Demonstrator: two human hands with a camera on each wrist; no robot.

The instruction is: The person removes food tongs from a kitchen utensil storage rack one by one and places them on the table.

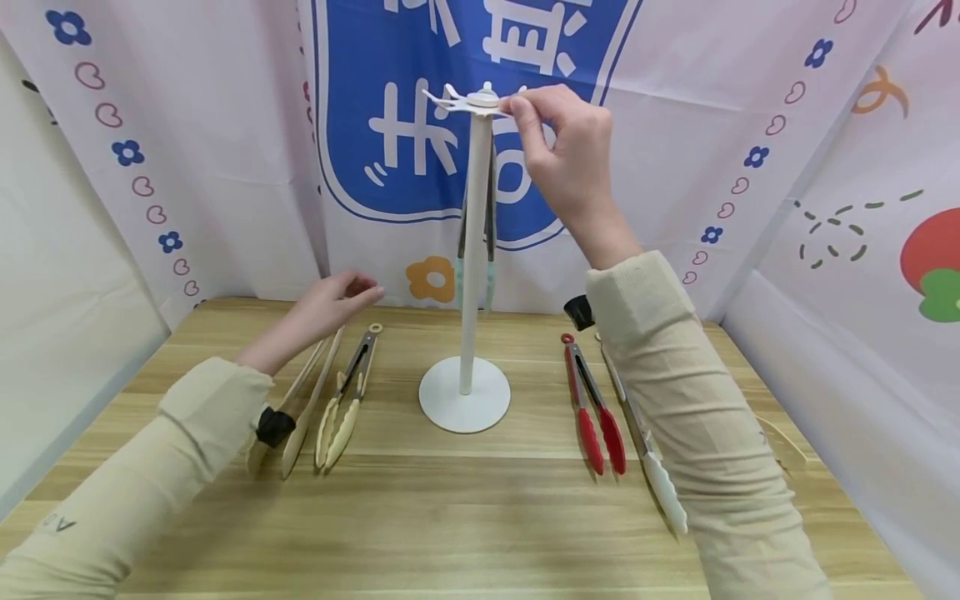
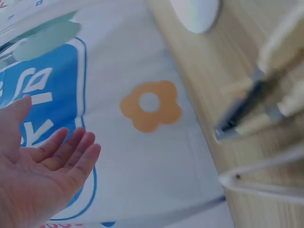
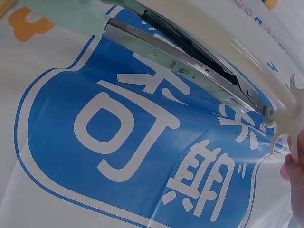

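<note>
A white utensil stand (image 1: 472, 250) rises from a round base, with a ring of curved hooks (image 1: 480, 103) on top. My right hand (image 1: 566, 150) pinches one of the hooks between thumb and fingers. Metal tongs with mint-green tips (image 3: 175, 61) hang from the stand on its far side, partly hidden by the pole. My left hand (image 1: 330, 304) is held in the air left of the stand, fingers loosely bent and holding nothing. Below it lie cream-tipped tongs (image 1: 343, 429) and, partly hidden by the forearm, long beige tongs (image 1: 303, 425).
Red-tipped tongs (image 1: 611, 437) and white-tipped tongs (image 1: 663, 492) lie right of the stand. Past the right sleeve a pale curved object (image 1: 783, 442) shows partly. A printed cloth (image 1: 255, 242) hangs behind the wooden table (image 1: 450, 517).
</note>
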